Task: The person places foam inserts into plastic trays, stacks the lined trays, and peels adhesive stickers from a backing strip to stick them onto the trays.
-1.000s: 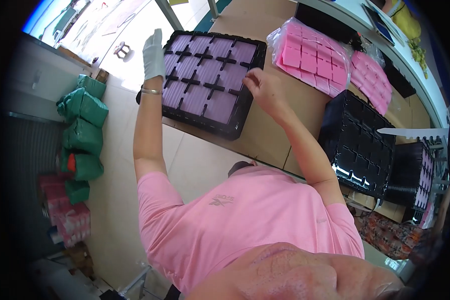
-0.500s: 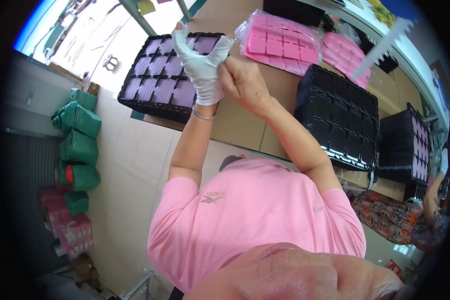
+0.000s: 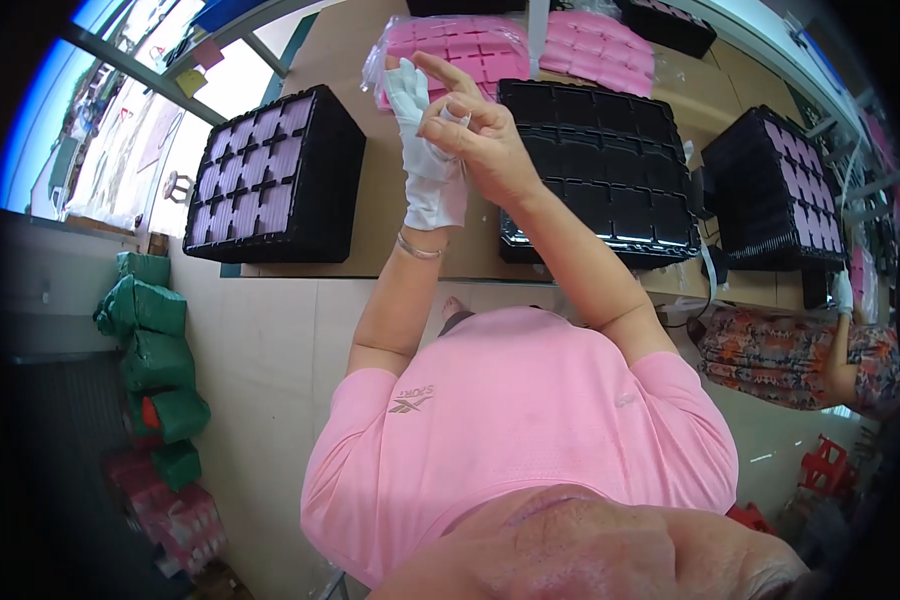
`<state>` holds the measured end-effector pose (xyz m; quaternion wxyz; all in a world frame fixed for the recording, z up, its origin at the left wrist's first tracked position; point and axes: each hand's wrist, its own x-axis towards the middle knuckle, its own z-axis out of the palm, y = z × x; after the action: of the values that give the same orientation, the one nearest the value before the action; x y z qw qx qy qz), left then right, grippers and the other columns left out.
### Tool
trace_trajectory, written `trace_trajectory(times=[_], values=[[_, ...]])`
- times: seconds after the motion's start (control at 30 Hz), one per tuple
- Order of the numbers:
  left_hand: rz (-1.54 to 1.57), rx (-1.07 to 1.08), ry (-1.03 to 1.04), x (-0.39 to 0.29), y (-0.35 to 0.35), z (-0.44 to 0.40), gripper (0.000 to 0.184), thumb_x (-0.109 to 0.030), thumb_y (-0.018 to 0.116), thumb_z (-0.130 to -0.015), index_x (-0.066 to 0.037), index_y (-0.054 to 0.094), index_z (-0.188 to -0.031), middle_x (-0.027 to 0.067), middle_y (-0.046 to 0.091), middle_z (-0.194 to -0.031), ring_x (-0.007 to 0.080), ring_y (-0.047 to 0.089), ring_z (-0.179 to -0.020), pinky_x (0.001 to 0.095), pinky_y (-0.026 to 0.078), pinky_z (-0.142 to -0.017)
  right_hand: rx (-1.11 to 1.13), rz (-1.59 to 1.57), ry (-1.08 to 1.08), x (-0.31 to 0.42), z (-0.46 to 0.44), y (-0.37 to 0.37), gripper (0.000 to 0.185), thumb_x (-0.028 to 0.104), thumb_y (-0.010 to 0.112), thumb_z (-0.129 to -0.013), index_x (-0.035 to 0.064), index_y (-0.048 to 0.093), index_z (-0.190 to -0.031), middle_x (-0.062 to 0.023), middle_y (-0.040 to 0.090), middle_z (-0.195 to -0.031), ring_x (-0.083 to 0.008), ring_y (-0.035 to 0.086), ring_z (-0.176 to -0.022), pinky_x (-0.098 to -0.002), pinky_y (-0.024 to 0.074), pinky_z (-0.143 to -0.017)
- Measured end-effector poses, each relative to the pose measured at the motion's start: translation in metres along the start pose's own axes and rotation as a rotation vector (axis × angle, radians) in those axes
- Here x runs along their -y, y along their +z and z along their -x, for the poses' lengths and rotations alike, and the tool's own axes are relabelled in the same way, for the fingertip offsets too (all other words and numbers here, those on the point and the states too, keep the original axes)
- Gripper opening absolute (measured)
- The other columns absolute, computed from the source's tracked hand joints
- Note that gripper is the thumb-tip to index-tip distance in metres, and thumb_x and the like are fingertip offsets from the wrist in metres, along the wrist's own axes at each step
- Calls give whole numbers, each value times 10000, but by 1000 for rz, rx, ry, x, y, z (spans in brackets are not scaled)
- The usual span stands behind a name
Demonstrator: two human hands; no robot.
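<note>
My left hand (image 3: 410, 110) wears a white glove (image 3: 435, 195) that reaches to the wrist, just above a metal bangle (image 3: 419, 247). Its fingers are stretched out and a little skin shows at one fingertip. My bare right hand (image 3: 485, 150) is at the glove's thumb side, with white glove fabric pinched between thumb and fingers. Both hands are raised over the brown table top (image 3: 370, 225). To their left stands a black divided crate (image 3: 320, 180) with purple-pink pieces in its cells. Close on the right lies a black compartment tray (image 3: 600, 165).
Pink grid-cut sheets (image 3: 460, 50) in clear plastic lie at the back, with more pink sheets (image 3: 600, 50) beside them. Another filled black crate (image 3: 760, 190) stands at right, near a co-worker's patterned clothing (image 3: 770, 355). Green sacks (image 3: 160, 360) line the left wall.
My right hand has gone from a closed grip near the glove's palm to a pinch at its thumb side. The camera view has shifted, so the crates appear in different places.
</note>
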<state>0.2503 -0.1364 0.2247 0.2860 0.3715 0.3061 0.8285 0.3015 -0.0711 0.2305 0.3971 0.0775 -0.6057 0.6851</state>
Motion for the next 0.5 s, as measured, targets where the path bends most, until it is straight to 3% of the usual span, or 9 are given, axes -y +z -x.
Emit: trace_trajectory(times=[0.07,0.13,0.17,0.3,0.37,0.4,0.47,0.5], values=[[111,30,-70,15,14,5,875,-436,594,-856,-126,89,-1500,160,185,-1526,297,213,-1401,408,232,-1116,-36,-15,26,7,18,-6,303,270,664,-854,55,652,-1067,-154,364,-1437,-276,394,-1284,-386,320,-1042],[172,46,-119,25,21,9,868,-480,556,-861,-129,86,-1501,151,183,-1529,296,206,-1405,412,226,-1120,-64,344,-87,3,34,-11,267,269,614,-901,35,659,-1020,-144,402,-1432,-290,316,-1351,-416,233,-1090],[197,54,-138,27,27,11,866,-503,537,-864,-131,85,-1501,147,182,-1531,296,203,-1406,414,223,-1122,-33,451,-140,8,39,-18,285,278,557,-941,32,620,-1070,-149,389,-1442,-297,284,-1373,-402,211,-1100],[254,73,-171,34,37,14,865,-592,460,-874,-138,79,-1504,129,178,-1537,294,189,-1413,422,211,-1130,-15,733,-163,39,56,-31,279,227,583,-925,31,583,-1124,-152,446,-1397,-313,366,-1314,-389,276,-1074],[243,77,-166,34,39,15,870,-636,422,-879,-141,76,-1505,120,176,-1540,293,182,-1417,426,205,-1134,-107,829,-344,44,59,-35,228,140,629,-877,22,579,-1066,-149,585,-1176,-316,528,-1086,-382,412,-934],[218,73,-162,36,40,15,874,-658,403,-882,-143,74,-1506,116,175,-1542,292,178,-1418,428,202,-1136,-110,824,-341,48,61,-36,228,140,629,-877,22,579,-1066,-149,585,-1176,-316,528,-1086,-382,412,-934],[61,81,-134,36,42,18,898,-712,347,-859,-153,73,-1507,117,150,-1551,301,165,-1422,433,188,-1141,-10,987,-217,61,63,-33,173,56,651,-821,16,562,-965,-121,593,-899,-301,551,-828,-374,453,-752],[48,59,-152,35,45,20,925,-719,365,-845,-153,55,-1507,116,133,-1554,307,146,-1426,454,167,-1144,-28,984,-285,65,60,-30,153,28,648,-799,13,528,-892,-123,527,-788,-300,524,-748,-369,429,-687]])
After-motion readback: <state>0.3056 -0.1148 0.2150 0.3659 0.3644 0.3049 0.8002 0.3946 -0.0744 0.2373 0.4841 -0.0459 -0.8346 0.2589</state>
